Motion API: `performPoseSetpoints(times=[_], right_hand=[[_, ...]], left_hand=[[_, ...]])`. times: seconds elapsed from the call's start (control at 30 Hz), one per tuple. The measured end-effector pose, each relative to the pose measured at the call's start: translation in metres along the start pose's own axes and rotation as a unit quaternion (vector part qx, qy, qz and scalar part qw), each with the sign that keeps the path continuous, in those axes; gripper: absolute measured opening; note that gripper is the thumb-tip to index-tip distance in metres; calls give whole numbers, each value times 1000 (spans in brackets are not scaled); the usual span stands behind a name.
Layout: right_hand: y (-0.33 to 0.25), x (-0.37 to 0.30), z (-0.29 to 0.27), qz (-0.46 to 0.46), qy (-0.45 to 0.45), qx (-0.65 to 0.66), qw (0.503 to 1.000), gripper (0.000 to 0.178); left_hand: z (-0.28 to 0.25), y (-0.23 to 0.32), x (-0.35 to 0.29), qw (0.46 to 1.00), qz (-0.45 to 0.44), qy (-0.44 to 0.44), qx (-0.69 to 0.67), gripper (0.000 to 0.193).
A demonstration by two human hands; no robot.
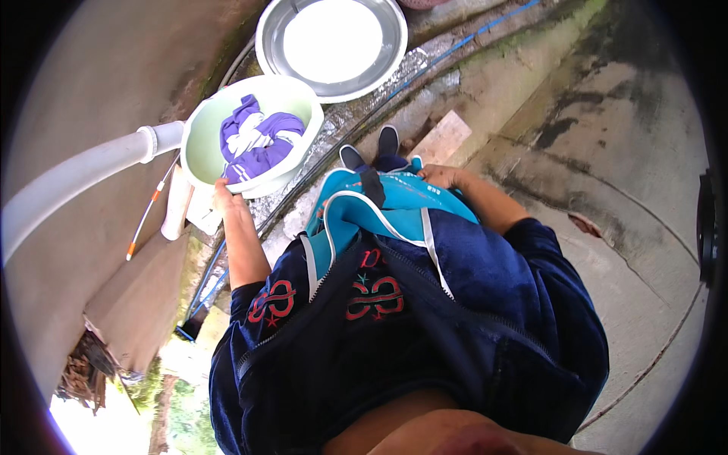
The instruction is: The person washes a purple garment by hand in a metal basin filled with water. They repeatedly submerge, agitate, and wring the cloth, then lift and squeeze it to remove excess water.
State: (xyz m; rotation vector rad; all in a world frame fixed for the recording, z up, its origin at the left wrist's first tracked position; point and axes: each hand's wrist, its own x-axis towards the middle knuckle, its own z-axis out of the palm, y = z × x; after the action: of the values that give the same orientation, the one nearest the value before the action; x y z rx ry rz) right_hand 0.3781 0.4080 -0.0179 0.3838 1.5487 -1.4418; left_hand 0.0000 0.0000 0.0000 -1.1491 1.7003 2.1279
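Note:
My left hand is closed at the near rim of a pale green oval basin, its fingers up against the edge. Inside the basin lies a bunched purple garment with white stripes. On the other side of my body, my right hand is closed on the edge of the teal apron that I wear, its fingers partly hidden by the cloth. The apron has white trim and straps.
A wide metal basin with a bright white inside stands just beyond. A thick white pipe reaches the green basin. A blue hose runs along the wet ground. A flat slab lies near my shoes. An orange-and-white stick leans at left.

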Motion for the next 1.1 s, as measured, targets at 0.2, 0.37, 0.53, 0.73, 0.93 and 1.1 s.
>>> performPoseSetpoints(times=[0.2, 0.37, 0.53, 0.73, 0.93, 1.1], right_hand=[[8, -22, -6, 25, 137, 248, 959, 28], [23, -36, -24, 137, 292, 11, 946, 50], [8, -29, -38, 148, 317, -170, 921, 59], [18, -25, -88, 134, 287, -246, 916, 77], [20, -1, -217, -25, 378, -291, 879, 78], [-65, -26, -427, -207, 659, -379, 616, 60]], left_hand=[[16, -20, -1, 998, 51, 32, 11, 23], [30, -25, 4, 997, 71, 14, 20, 17], [49, -40, -2, 994, 105, 32, 12, 19], [77, -63, -8, 991, 120, 54, 25, 21], [117, -89, -22, 988, 125, 83, 46, 21], [159, -108, -27, 986, 129, 79, 71, 22]])
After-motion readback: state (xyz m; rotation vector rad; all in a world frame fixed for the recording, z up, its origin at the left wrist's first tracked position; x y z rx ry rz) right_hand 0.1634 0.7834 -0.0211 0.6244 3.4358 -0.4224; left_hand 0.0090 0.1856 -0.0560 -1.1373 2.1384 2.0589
